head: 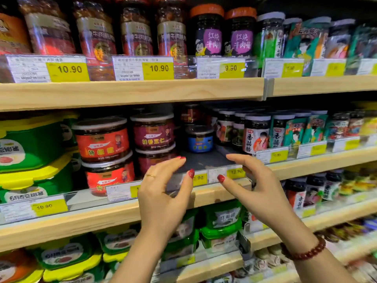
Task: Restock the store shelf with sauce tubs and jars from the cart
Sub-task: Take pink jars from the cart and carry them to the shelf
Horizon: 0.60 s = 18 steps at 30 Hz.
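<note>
Both hands hover in front of the middle shelf (122, 213), facing each other with fingers loosely curved and nothing between them. My left hand (163, 193) is near the maroon sauce tubs (153, 131), which stand stacked two high. My right hand (257, 186) is by the shelf's clear price rail (228, 173). Between and behind the hands lies a bare dark gap of shelf (204, 160). One blue-labelled sauce tub (200, 139) stands at the back of that gap. Red-labelled sauce tubs (102, 137) are stacked to the left.
Green tubs with yellow lids (30, 144) fill the far left. Tall dark jars (256, 132) and green packets (314, 127) crowd the right. The upper shelf (130, 90) hangs low over the gap, packed with tall jars (208, 31). More green tubs (222, 223) sit below.
</note>
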### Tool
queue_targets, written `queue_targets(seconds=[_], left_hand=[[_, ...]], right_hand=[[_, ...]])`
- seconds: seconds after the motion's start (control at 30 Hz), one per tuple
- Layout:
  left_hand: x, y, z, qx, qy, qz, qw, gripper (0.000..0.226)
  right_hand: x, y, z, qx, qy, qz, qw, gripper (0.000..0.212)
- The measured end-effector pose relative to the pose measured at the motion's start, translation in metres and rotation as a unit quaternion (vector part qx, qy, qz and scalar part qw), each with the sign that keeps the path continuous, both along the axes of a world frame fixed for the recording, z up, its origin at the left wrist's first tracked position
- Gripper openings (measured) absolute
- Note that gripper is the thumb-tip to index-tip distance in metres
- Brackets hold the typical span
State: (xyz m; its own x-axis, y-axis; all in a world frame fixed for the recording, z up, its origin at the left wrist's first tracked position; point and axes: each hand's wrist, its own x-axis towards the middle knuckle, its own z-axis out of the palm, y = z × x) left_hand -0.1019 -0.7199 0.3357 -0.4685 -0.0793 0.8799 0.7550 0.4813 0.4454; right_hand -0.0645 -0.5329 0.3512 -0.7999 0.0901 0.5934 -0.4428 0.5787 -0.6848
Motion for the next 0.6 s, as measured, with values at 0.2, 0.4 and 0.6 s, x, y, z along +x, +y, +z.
queue_targets(seconds=[0.2,0.4,0.6], left_hand=[[0.013,0.076,-0.046,-0.055,-0.058,-0.156,0.984,0.034],[0.039,0.164,-0.090,-0.095,-0.156,-0.269,0.946,0.036],[0.078,0.256,-0.121,-0.130,-0.240,-0.359,0.893,0.026]], right_hand=[[0.054,0.063,-0.052,0.027,-0.021,-0.128,0.991,0.038],[0.125,0.138,-0.102,0.005,-0.096,-0.256,0.962,0.034],[0.199,0.210,-0.144,-0.025,-0.119,-0.369,0.921,0.031]])
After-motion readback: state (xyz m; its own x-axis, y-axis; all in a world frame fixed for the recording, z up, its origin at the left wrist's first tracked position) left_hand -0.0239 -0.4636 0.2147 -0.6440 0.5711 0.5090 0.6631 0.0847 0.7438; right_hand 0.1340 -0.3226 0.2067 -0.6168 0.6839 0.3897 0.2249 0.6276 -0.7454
